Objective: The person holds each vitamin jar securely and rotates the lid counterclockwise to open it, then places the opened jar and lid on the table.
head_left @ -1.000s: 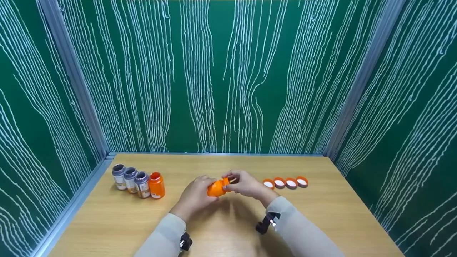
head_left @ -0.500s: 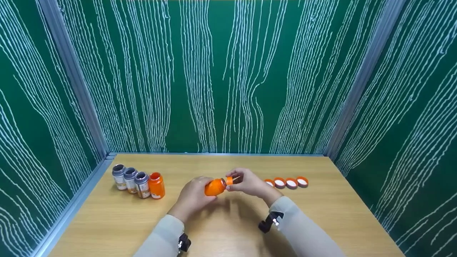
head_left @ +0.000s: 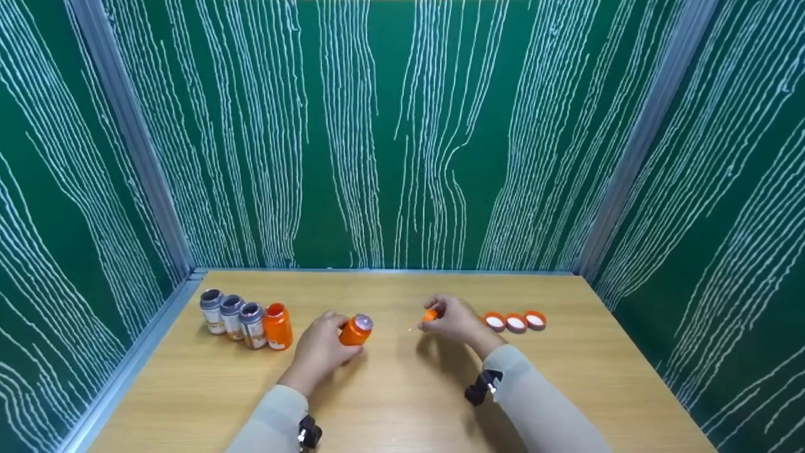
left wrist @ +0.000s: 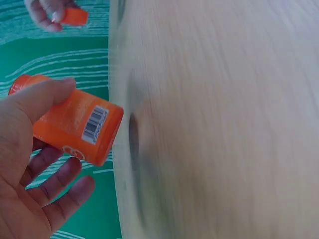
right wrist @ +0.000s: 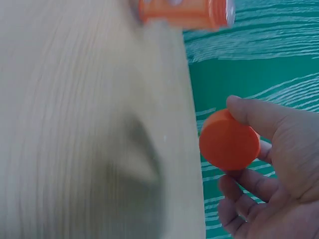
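An orange bottle (head_left: pixel 353 332) with a silvery seal over its mouth is in my left hand (head_left: pixel 322 346), gripped between thumb and fingers. Its barcode side and base show in the left wrist view, where the bottle (left wrist: pixel 77 117) lies tilted across the palm. My right hand (head_left: pixel 456 322) pinches an orange screw cap (right wrist: pixel 229 140) between thumb and fingertips, apart from the bottle. Both hands are above the middle of the wooden table (head_left: pixel 402 402). Left of my left hand stand an uncapped orange bottle (head_left: pixel 277 327) and several uncapped grey bottles (head_left: pixel 253 327) in a slanted row.
Several caps (head_left: pixel 516 323) with white linings lie upturned in a row right of my right hand, which partly hides the nearest one. Green panels (head_left: pixel 396 126) with white wavy lines and grey corner posts (head_left: pixel 129 138) rise around the table's back and sides.
The cap has come off the bottle's neck. My right hand has moved right with the cap, and my left hand has moved left, turning the bottle more upright.
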`<state>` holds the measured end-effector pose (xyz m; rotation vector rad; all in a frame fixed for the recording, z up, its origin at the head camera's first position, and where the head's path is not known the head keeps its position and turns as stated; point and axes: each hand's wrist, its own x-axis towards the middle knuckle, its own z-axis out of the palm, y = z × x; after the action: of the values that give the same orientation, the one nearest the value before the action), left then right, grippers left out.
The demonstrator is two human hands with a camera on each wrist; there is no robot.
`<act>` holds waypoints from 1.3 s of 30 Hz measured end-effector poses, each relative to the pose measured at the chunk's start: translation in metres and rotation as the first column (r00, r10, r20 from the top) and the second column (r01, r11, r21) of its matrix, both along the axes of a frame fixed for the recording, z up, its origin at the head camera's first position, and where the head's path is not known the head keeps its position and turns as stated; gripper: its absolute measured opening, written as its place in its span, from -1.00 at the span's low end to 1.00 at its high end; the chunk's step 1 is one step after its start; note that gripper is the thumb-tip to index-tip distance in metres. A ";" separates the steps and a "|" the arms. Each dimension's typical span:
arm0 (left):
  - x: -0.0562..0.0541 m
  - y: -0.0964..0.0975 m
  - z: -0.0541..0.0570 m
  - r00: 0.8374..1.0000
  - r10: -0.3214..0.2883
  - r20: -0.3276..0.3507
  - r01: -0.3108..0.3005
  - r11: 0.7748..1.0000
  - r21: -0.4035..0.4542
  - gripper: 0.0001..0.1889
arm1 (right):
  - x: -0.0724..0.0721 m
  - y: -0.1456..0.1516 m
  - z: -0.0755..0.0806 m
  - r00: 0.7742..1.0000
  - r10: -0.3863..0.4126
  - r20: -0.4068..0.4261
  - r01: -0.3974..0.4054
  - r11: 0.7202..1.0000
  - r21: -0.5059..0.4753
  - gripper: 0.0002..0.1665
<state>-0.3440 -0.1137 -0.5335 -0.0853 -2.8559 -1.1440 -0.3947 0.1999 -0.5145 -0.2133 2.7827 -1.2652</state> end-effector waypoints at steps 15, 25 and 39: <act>0.005 -0.025 -0.002 0.992 0.077 0.098 -0.084 0.995 0.059 -0.25 | -0.016 0.047 -0.016 0.980 -0.183 0.080 0.172 0.976 0.131 -0.59; 0.010 -0.032 0.000 0.993 0.108 0.045 -0.108 0.994 0.018 -0.25 | -0.016 0.051 -0.023 0.982 -0.169 0.082 0.153 0.972 0.177 -0.42; 0.015 -0.038 0.009 0.991 0.122 -0.055 -0.129 0.980 -0.151 -0.04 | -0.014 0.047 -0.030 0.991 -0.028 -0.132 0.082 0.905 0.418 -0.37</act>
<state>-0.3287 -0.1517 -0.5245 0.0595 -2.8585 -0.8865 -0.4088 0.2472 -0.5447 -0.1878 3.0999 -0.6421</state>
